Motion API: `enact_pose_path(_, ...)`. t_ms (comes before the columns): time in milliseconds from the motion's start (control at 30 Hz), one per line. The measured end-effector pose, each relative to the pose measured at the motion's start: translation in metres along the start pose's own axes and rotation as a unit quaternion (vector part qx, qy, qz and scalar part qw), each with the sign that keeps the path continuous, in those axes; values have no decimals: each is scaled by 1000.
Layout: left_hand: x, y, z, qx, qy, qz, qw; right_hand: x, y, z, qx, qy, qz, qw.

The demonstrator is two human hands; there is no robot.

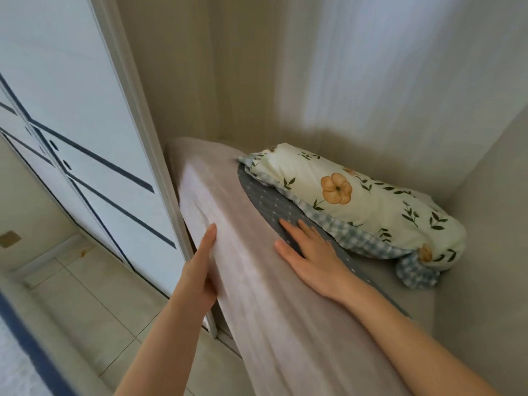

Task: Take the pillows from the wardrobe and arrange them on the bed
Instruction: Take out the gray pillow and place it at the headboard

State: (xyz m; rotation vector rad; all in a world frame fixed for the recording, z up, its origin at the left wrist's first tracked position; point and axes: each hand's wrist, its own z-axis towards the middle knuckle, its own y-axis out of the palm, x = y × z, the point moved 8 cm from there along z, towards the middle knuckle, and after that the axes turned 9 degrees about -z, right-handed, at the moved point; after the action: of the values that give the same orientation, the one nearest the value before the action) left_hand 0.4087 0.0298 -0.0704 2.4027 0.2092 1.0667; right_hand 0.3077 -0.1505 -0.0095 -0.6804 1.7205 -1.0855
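A large pinkish-beige pillow (257, 281) lies at the front of the wardrobe shelf and sticks out past its edge. My left hand (200, 270) grips its left side, thumb on top and fingers around the edge. My right hand (311, 258) lies flat on its top, fingers stretched out, with the fingertips reaching onto a grey dotted fabric (265, 201). Behind, against the back wall, rests a cream floral pillow (365, 204) with a blue checked border. Whether the grey fabric is a separate pillow is unclear.
The white wardrobe door (94, 155) with dark blue stripes stands close on the left. Beige inner walls (357, 67) close the compartment at the back and right. Pale floor tiles (94, 304) lie below, and a blue-edged fabric (31, 350) crosses the bottom left corner.
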Motion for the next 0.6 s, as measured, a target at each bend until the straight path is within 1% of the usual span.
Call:
enact_pose_path(167,-19,2,-26,-69,-5,29,997,-1,-3,-22,33,-17,52,998)
enact_pose_path(267,-28,3,-48,-73,4,32,997,-4,-11,-38,34,-47,84,995)
enact_pose_path(300,-26,5,-52,-76,19,39,996,-5,-14,-40,38,-53,108,992)
enact_pose_path(367,-20,11,-67,-72,72,45,994,-3,-23,-49,49,-62,181,980)
enact_pose_path(433,-12,21,-87,-65,135,50,987,2,-30,-64,57,-66,277,957)
enact_pose_path(500,-6,34,-110,-70,189,66,977,3,-29,-81,53,-94,349,931)
enact_pose_path(533,-6,38,-121,-72,212,78,971,5,-23,-90,48,-103,378,919)
enact_pose_path(600,-14,38,-142,-55,248,105,961,12,-7,-106,19,-87,438,894)
